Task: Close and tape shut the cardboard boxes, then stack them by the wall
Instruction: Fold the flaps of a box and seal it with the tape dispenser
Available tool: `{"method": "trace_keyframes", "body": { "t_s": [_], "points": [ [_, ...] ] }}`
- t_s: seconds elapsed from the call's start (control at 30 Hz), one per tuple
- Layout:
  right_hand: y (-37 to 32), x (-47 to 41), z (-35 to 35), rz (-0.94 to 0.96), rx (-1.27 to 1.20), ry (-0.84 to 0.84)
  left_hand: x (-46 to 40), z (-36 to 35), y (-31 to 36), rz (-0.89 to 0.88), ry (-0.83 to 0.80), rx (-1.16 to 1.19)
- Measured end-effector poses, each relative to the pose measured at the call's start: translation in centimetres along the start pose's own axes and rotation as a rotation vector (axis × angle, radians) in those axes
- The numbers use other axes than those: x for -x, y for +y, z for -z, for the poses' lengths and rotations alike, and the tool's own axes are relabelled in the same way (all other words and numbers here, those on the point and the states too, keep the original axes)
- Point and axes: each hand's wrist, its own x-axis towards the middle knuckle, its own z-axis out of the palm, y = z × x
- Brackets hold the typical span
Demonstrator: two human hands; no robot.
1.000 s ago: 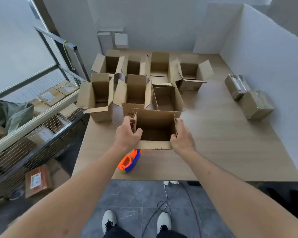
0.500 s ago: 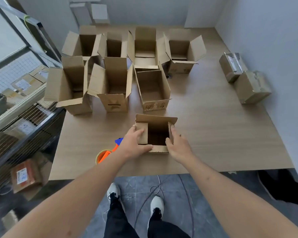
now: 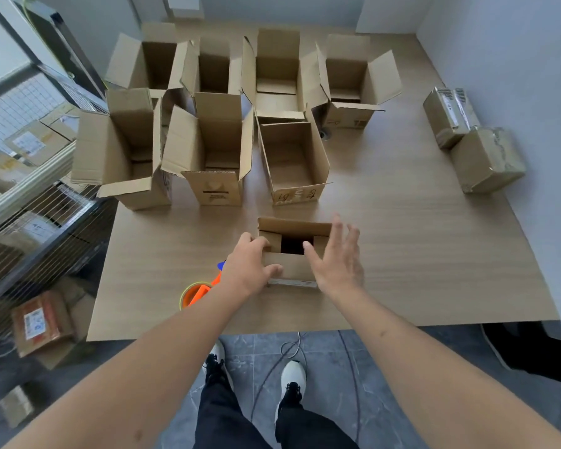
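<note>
Pressing the near flap, the left hand (image 3: 251,265) steadies the light, stiff box (image 3: 293,251); the right hand (image 3: 336,260) hovers spread wide.

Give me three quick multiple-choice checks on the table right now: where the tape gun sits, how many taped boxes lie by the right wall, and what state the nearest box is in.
1. Where is the tape gun?
A. beside the left hand, near the table's front edge
B. inside an open box
C. by the right wall

2. How many taped boxes lie by the right wall?
A. none
B. two
C. five

3. What state is the nearest box in?
A. taped shut
B. flaps partly folded, a dark gap in the middle
C. crushed flat

Answers: 1 A, its orange body shows just left of that wrist. 2 B, two shiny wrapped boxes lie there. 3 B, the left hand presses flaps down and the right hand hovers open.
</note>
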Motion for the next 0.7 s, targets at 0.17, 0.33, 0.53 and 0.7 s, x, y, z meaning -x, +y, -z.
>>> {"method": "trace_keyframes", "body": {
  "t_s": [0.17, 0.33, 0.53, 0.7],
  "points": [
    [-1.3, 0.2, -1.4, 0.098, 0.134, -0.162, 0.2, -0.6, -0.8, 0.034, 0.055, 0.008],
    [-0.1, 0.7, -3.0, 0.119, 0.181, -0.324, 1.0, -0.4, -3.9, 0.141, 0.142, -0.076],
    [-0.1, 0.8, -3.6, 0.117, 0.206, -0.311, 3.3, -2.0, -9.5, 0.472, 0.002, -0.326],
    [0.3, 1.0, -3.8, 0.143, 0.153, -0.297, 4.6, -4.0, -12.6, 0.346, -0.041, -0.369]
  ]
}}
